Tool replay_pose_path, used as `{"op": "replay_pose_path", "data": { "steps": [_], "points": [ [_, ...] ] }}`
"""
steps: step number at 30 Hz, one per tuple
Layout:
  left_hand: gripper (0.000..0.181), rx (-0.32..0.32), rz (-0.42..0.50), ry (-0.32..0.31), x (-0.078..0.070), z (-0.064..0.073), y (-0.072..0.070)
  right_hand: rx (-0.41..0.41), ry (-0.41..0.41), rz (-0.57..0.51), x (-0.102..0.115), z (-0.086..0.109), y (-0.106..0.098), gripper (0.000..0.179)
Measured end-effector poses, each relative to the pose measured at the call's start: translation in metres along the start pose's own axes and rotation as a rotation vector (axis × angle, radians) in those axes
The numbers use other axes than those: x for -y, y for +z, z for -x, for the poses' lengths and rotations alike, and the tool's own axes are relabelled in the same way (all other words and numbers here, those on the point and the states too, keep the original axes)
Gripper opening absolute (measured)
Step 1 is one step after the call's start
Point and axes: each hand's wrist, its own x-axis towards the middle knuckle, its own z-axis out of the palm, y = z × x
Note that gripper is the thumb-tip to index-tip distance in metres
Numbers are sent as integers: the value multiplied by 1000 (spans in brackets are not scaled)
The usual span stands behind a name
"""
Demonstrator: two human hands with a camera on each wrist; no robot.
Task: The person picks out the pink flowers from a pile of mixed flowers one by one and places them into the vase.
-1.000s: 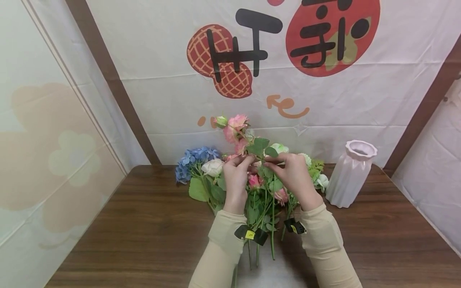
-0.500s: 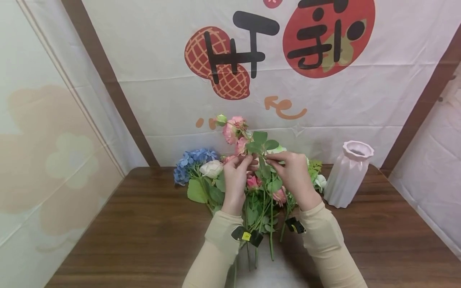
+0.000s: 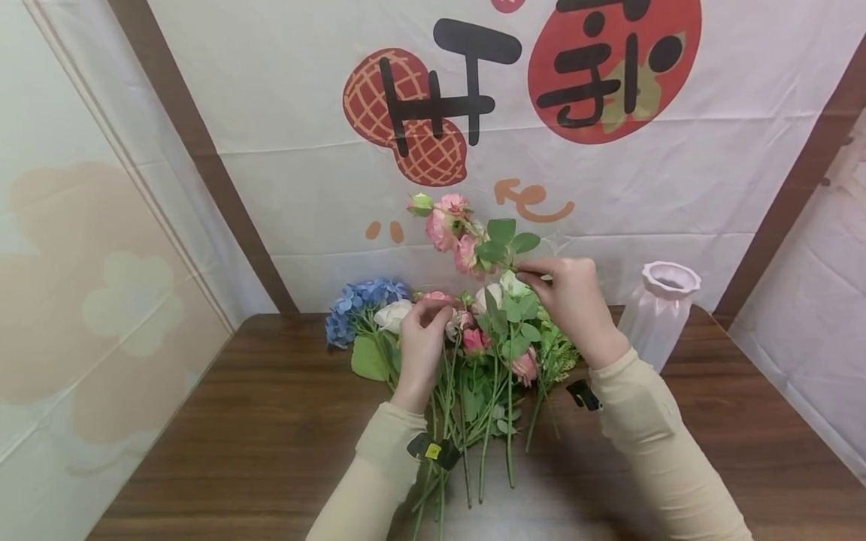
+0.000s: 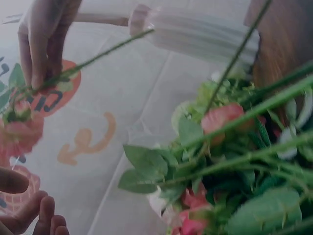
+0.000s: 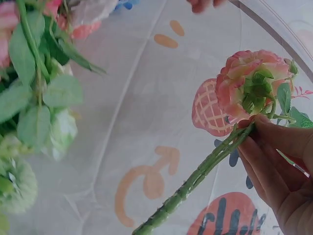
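My right hand (image 3: 575, 308) pinches the stem of a pink flower spray (image 3: 443, 228), with several blooms, a bud and green leaves, above the other flowers. In the right wrist view, thumb and fingertips grip the green stem (image 5: 183, 191) just below a pink bloom (image 5: 252, 81). My left hand (image 3: 421, 342) is apart from that spray, over the left part of the flowers on the table. The left wrist view shows its fingers (image 4: 45, 213) loosely bent, with nothing between thumb and fingers. Beneath both hands lie pink flowers (image 3: 476, 340) with long green stems.
A white ribbed vase (image 3: 652, 323) stands at the back right, partly behind my right wrist. A blue hydrangea (image 3: 365, 300) and a white bloom (image 3: 392, 316) lie at the left of the pile. The brown wooden table (image 3: 271, 436) meets a printed cloth backdrop (image 3: 291, 188).
Both hands were together at the pink spray's stem. My left hand has come off it, moving left and down. My right hand has raised the spray up and to the right.
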Motion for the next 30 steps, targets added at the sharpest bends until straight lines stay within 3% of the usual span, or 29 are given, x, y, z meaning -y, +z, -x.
{"op": "replay_pose_path", "data": {
  "steps": [11,21,30],
  "points": [
    [18,-41,-171,26,12,-7,-23,-80,-11,51,-7,-21,-19,16],
    [15,-112,-262,110,21,-12,-52,-191,-16,99,-19,-40,-32,14],
    [17,-133,-407,50,33,-15,-83,-243,-47,158,-17,-48,-39,13]
  ]
}}
